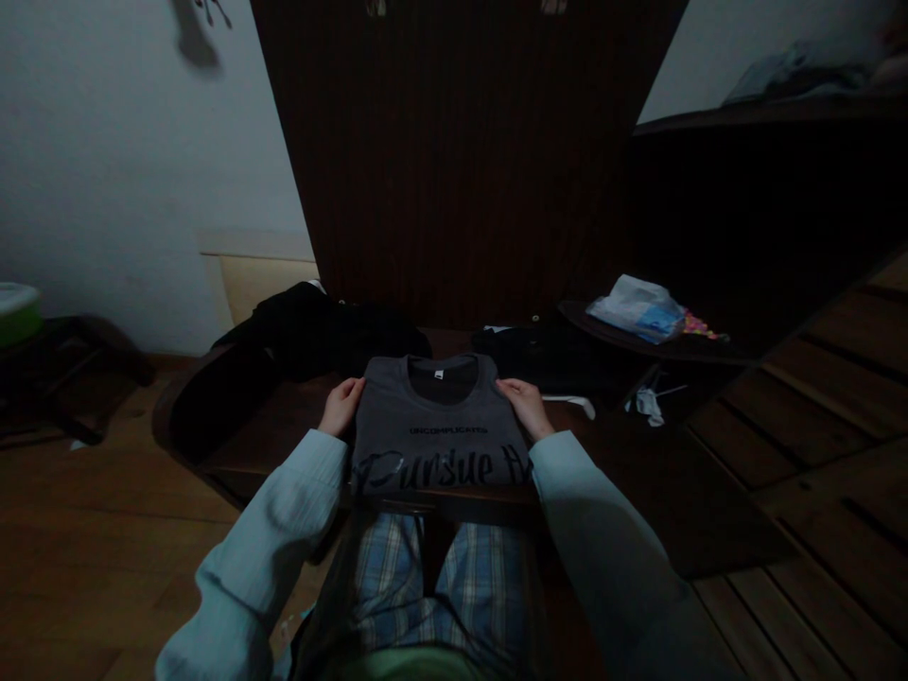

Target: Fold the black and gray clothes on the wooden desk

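Observation:
A folded grey T-shirt (440,416) with dark printed lettering lies on the dark wooden bench (248,445) in front of me, its neckline and white tag facing the back panel. My left hand (342,405) pinches the shirt's edge near the left shoulder. At the opposite shoulder, my right hand (523,405) has its fingers closed on the fabric too. The shirt's front edge reaches the bench edge near my plaid-covered legs (446,577).
Black clothing (326,331) lies behind the shirt to the left, with another dark garment (532,355) behind it to the right. A plastic bag (638,307) rests on a small side shelf (709,350). A stool (63,350) bearing a green container (18,317) stands far left.

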Motion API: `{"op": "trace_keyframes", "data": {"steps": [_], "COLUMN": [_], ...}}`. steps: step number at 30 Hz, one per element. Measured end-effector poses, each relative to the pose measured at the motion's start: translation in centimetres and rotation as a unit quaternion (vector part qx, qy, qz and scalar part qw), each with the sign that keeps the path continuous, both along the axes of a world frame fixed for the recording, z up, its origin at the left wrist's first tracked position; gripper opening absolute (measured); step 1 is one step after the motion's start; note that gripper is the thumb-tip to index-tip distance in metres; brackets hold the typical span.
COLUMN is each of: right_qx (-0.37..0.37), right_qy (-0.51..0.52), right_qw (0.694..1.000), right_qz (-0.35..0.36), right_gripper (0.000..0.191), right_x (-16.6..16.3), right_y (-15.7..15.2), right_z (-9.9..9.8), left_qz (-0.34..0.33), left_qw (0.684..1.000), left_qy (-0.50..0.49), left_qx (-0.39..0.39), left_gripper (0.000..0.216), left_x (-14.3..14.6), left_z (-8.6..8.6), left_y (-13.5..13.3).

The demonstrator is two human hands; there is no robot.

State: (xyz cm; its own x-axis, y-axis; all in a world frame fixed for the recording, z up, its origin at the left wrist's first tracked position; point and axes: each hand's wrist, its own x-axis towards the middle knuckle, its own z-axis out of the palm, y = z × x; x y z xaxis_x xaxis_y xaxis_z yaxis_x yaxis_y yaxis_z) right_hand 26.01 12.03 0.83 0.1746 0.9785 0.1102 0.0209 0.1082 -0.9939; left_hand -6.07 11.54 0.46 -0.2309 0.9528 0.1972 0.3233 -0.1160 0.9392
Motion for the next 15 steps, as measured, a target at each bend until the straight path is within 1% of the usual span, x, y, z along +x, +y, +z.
{"op": "trace_keyframes", "data": {"steps": [3,5,7,9,11,13,15], "right_qx": [0.059,0.075,0.079,0.079,0.075,0.079,0.094], "right_qy": [-0.057,-0.092,-0.128,-0.153,-0.152,-0.133,-0.121], "right_qw": [0.994,0.989,0.985,0.982,0.983,0.983,0.984], "right_qz": [-0.067,-0.091,-0.086,-0.072,-0.076,-0.094,-0.091], "right_gripper": [0.037,0.037,0.036,0.034,0.032,0.032,0.031], "right_x": [0.2,0.4,0.4,0.3,0.2,0.1,0.0], "right_y": [0.1,0.1,0.1,0.1,0.0,0.0,0.0], "right_z": [0.0,-0.2,-0.3,-0.5,-0.6,-0.6,-0.8], "left_qz": [0.032,0.061,0.067,0.048,0.035,0.047,0.055], "left_qw": [0.999,0.997,0.997,0.998,0.999,0.999,0.998], "left_qy": [0.014,0.018,0.021,0.023,0.020,0.011,-0.002], "left_qx": [0.031,0.048,0.042,0.012,-0.011,-0.016,-0.015], "left_gripper": [0.036,0.032,0.031,0.031,0.033,0.037,0.045], "left_x": [0.1,0.1,0.1,0.0,0.0,-0.1,-0.1], "left_z": [0.5,0.6,0.6,0.4,0.0,-0.4,-0.7], "left_y": [-0.3,-0.4,-0.4,-0.2,0.0,0.1,0.2]}}
